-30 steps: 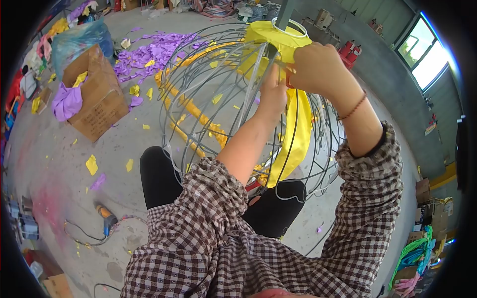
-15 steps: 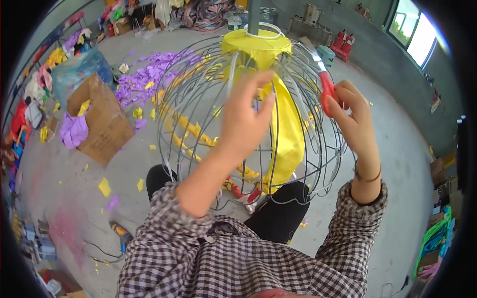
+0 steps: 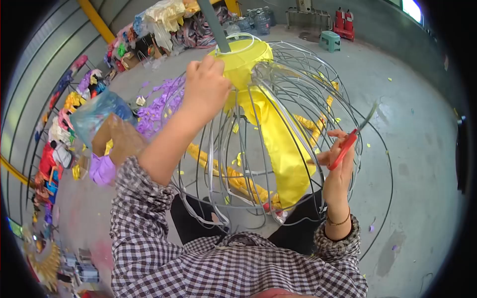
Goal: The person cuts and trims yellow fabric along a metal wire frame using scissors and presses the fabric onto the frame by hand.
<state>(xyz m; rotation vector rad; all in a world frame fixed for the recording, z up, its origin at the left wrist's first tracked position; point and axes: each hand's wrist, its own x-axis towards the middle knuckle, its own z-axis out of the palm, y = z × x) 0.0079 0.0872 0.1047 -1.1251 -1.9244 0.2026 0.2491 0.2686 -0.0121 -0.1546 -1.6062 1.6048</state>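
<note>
Fingers of the left hand [image 3: 206, 87] curl against the near left edge of one yellow cap [image 3: 246, 55]; whether they pinch it, I cannot tell. Those of the right hand [image 3: 339, 181] grasp one pair of red-handled scissors [image 3: 350, 142], blades pointing far right. One domed wire frame [image 3: 303, 70] stands near, at centre, topped by the cap. One cardboard box [image 3: 121, 136] is at left. One yellow strip [image 3: 285, 154] hangs down the frame's near side. One green stool [image 3: 330, 41] stands far right; one white ring [image 3: 243, 35] lies atop the cap.
</note>
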